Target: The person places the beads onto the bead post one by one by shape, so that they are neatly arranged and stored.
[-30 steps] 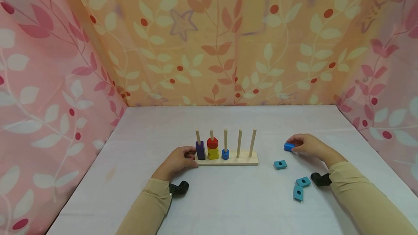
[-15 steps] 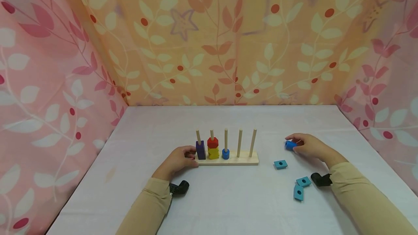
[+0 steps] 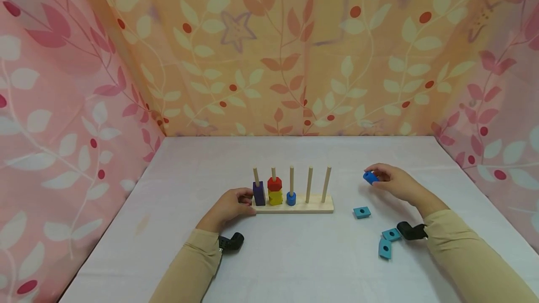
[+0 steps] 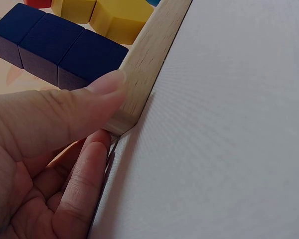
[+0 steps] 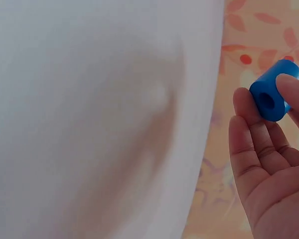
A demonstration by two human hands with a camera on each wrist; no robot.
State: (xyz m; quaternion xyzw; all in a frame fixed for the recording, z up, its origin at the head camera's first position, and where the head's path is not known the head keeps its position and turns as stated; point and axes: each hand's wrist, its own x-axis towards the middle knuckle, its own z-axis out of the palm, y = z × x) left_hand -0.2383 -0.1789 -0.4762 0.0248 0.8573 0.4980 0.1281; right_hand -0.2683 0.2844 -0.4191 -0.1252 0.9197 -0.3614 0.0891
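- Right hand (image 3: 397, 183) pinches a blue ring (image 3: 371, 177) in its fingers (image 5: 294, 92), lifted right of the peg board (image 3: 294, 205).
- Left hand (image 3: 229, 207) grips the peg board's left end.
- Risk: the shallow pinch may slip — the blue ring could roll across the surface (image 3: 294, 256).

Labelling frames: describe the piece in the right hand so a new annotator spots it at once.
Start at the pale wooden five-peg board mid-table, then look right past its last peg to the person's right hand. Pinched at its fingertips, above the table, is a short bright-blue wooden cylinder with a centre hole. The three loose teal pieces nearby are flat, angular and lying down.
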